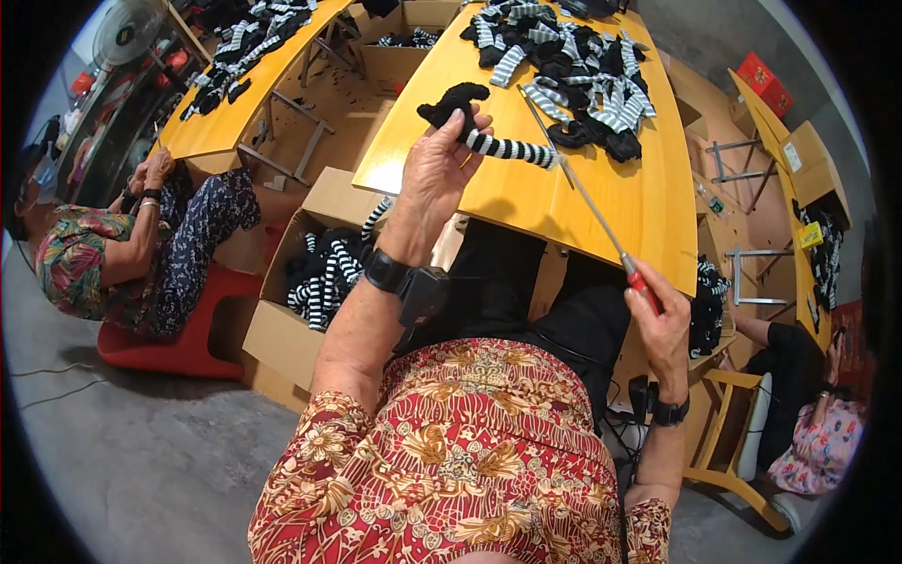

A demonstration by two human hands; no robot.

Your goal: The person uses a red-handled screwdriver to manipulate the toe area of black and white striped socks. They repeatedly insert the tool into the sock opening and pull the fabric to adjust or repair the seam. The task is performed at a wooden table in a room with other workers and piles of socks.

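Note:
My left hand (442, 164) is closed round a fuzzy black fabric piece (458, 101), raised over the table's near part. From it a black-and-white striped tube (512, 149) sticks out to the right. A long thin metal rod with a red handle (639, 282), like a screwdriver, is gripped in my right hand (662, 324). The rod's far end meets the open end of the striped tube; whether it goes inside I cannot tell. Under the tube, a thin dark rod or shadow (537, 113) runs across the yellow table (413, 122).
Black pieces with grey-and-white striped parts lie heaped (583, 75) at the table's far side. Cardboard boxes with striped tubes stand left (324, 197) and right (709, 310) of my legs. A person (103, 244) sits at the left on a red chair (178, 329); another person (827, 437) sits at the right.

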